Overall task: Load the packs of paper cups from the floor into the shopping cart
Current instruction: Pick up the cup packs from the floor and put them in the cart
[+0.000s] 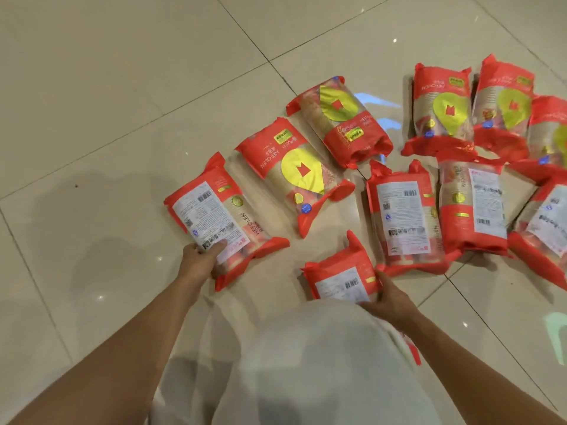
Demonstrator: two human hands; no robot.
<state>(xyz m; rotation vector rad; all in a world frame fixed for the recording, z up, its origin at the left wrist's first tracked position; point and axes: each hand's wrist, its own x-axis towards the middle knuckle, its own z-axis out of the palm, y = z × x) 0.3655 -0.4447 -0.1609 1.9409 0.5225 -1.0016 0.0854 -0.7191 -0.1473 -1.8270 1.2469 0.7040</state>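
Left hand grips end of label-up cup pack; right hand clasps nearer pack. Other packs scattered on floor. Cart unseen. Risk: slick film, one-end grips, so pack may slip on lift.

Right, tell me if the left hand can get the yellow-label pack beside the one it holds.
Likely not yet: the left hand grips the leftmost pack. The yellow-label pack lies uncovered just beyond; once freed, probably yes.
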